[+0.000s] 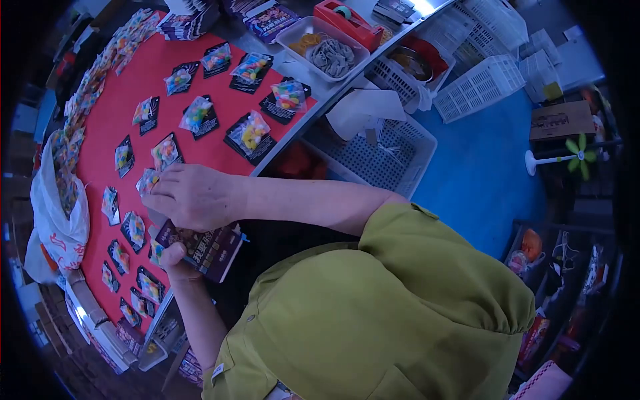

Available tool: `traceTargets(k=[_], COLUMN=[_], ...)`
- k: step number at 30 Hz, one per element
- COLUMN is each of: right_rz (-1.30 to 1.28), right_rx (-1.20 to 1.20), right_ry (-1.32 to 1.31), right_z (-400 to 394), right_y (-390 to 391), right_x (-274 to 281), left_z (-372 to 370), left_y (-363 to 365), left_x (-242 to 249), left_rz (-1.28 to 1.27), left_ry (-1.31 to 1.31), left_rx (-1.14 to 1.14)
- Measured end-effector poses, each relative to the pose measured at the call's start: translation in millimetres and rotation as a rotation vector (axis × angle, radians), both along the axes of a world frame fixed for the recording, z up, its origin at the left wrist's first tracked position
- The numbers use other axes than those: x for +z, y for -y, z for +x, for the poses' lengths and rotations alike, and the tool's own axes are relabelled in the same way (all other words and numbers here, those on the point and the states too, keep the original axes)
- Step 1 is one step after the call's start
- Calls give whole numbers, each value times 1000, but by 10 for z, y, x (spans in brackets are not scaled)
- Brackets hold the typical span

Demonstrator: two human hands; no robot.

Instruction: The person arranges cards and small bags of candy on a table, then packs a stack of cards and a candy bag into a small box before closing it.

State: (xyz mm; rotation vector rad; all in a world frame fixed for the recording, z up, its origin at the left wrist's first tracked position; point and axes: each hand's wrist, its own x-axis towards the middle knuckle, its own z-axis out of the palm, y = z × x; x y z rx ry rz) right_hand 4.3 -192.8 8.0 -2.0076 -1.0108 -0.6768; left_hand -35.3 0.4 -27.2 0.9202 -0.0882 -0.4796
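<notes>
My left hand is closed on a stack of dark printed cards at the table's near edge, thumb on top. Above the stack, my right hand reaches across from the right, its fingers bent down over a small bag of colourful candies. Its fingertips are partly hidden, so its grip on the bag is unclear. Around them on the red table surface lie several dark cards, each with a candy bag on top, such as this bag.
A white tub with rubber bands and a red tape dispenser stand at the top. White baskets are at the right. A plastic bag and many candy bags line the left edge.
</notes>
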Motion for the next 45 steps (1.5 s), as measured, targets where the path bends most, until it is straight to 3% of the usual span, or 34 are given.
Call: traceTargets(k=[2,6,9,11,13,17,20,21,23,25,26,28,31,32,33,35,36,37,39,40,42,45], right_rz=[-21,132,58,44,50,68,416,344,178,-18,-56,-79,113,164,165,149,134,134,104,104,136,316], right_rx=[-151,-230,-137,-85,-51,-69,117,176,367,391,276,138,202,238,254,275,298,308,349,353,248,323], right_ry=[234,340,159,40,-16,-99,-680,-625,-486,-347,-228,-13,-102,-163,-182,-264,-347,-354,-453,-452,-640,-598], right_z=[-58,-153,-226,-275,-269,-222,-175,-215,-333,-471,-512,-405,-313,-303,-288,-273,-281,-287,-294,-303,-302,-296], right_y=[-101,-132,-139,-78,4,53,198,290,432,459,423,434,309,298,306,346,347,304,159,104,25,28], right_x=[-67,0,-40,-18,-44,-62,-120,-105,-88,-72,-69,-327,-450,-480,-479,-445,-440,-450,-451,-413,-313,-310], left_z=[-55,-185,-179,-129,-185,-174,-138,-118,-111,-122,-122,-105,-80,-163,-255,-432,-497,-516,-435,-338,-276,-273], left_y=[-25,38,16,-64,109,364,396,335,286,285,304,348,262,279,277,235,224,224,290,217,214,293], left_x=[21,201,198,-44,113,191,197,145,124,137,133,130,177,327,334,268,240,225,388,73,89,224], left_rz=[-96,-90,13,-174,-21,-158,-118,-226,-208,-188,-190,-131,-168,3,4,833,1092,1098,983,714,626,533], left_ry=[-121,-91,-134,-93,-242,-286,-472,-501,-519,-586,-592,-645,-638,-457,-456,80,424,413,866,730,692,591], left_rx=[-9,168,125,-103,-66,31,116,85,110,102,109,121,101,116,114,527,603,608,623,487,451,429])
